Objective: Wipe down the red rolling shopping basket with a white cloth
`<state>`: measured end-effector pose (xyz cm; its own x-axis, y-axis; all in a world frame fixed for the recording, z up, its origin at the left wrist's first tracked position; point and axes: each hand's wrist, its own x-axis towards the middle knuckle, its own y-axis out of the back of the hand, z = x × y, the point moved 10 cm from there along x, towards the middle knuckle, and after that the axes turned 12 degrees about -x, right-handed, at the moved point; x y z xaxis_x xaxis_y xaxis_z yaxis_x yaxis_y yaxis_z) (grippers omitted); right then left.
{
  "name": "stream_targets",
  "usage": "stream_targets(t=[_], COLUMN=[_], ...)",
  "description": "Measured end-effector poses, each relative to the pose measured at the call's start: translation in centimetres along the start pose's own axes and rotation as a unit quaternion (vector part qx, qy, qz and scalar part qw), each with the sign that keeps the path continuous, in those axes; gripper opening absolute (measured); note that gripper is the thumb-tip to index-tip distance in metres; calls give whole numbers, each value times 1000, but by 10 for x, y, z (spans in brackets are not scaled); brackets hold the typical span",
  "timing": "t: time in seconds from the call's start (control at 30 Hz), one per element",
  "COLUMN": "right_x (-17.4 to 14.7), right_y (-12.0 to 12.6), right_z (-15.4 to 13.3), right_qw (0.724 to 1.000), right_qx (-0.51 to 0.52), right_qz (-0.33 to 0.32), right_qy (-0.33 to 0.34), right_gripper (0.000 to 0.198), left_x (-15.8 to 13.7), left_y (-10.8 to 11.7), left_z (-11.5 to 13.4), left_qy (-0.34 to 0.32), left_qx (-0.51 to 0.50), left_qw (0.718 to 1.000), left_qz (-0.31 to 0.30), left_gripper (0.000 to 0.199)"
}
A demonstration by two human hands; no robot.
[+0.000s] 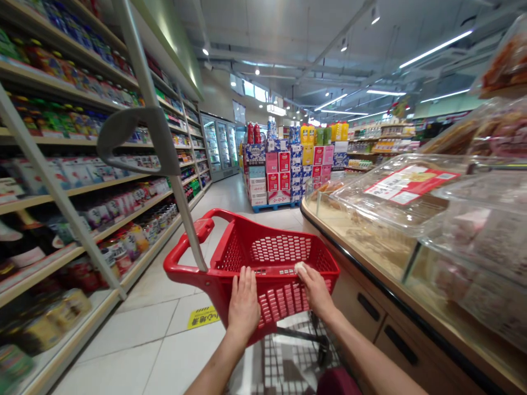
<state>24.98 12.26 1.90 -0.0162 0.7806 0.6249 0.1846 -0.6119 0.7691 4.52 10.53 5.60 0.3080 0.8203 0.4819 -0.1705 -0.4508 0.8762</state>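
A red plastic shopping cart (272,280) with a perforated basket stands in front of me, seen from its side, and nothing shows inside the basket. My left hand (244,304) lies against the near basket wall, its fingers stretched up to the rim and the thumb apart. Further right along the same rim is my right hand (316,291), closed with bent fingers. A small white wad (301,267), perhaps tissue, pokes out at its fingertips. From the cart's left end rises a grey pole (187,219) bearing a grey loop-shaped holder (138,140).
Drink shelves (82,137) line the left side. Close on the right stands a display counter (354,247) with clear food packs (395,186). Stacked cartons (280,170) sit on a blue pallet ahead, with glass-door fridges (220,142) behind. A yellow floor sign (203,317) lies beside the cart.
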Motion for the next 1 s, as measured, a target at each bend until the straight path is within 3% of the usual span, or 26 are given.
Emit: stream_targets(t=[0.1,0.17,0.27,0.37,0.43,0.5,0.63,0.7,0.77,0.9,1.0], right_x=[0,0,4,10,12,13,11,9,10,8,1], right_y=[15,23,17,6,7,15,33,32,22,3,3], right_z=[53,70,38,-25,-42,-27,39,55,46,15,37], right_qw=[995,990,994,999,998,998,993,988,992,1000,999], right_qx=[-34,-47,-39,-17,-20,-37,-81,-93,-68,2,15], right_qz=[-10,-1,-8,-32,-47,-50,-20,-3,9,-4,-40], right_qy=[-93,-129,-106,-6,34,21,-85,-122,-104,4,13], right_gripper=[50,50,51,50,47,41,27,24,27,41,45], left_x=[-1,-1,0,0,-1,-3,-4,-5,-5,-4,-3], left_y=[-2,-2,-1,0,0,-1,-2,-2,-1,-1,-1], left_z=[-1,-1,0,0,-2,-3,-2,1,3,-2,-9], left_qy=[-7,-2,8,6,0,-7,-11,-13,-15,-7,-8], left_qx=[-6,-11,-16,-13,-11,-9,-11,-16,-19,-15,-13], left_qw=[1000,1000,1000,1000,1000,1000,1000,1000,1000,1000,1000], left_qz=[0,5,8,7,4,2,9,14,15,7,0], left_gripper=[64,64,64,64,65,65,66,66,66,65,64])
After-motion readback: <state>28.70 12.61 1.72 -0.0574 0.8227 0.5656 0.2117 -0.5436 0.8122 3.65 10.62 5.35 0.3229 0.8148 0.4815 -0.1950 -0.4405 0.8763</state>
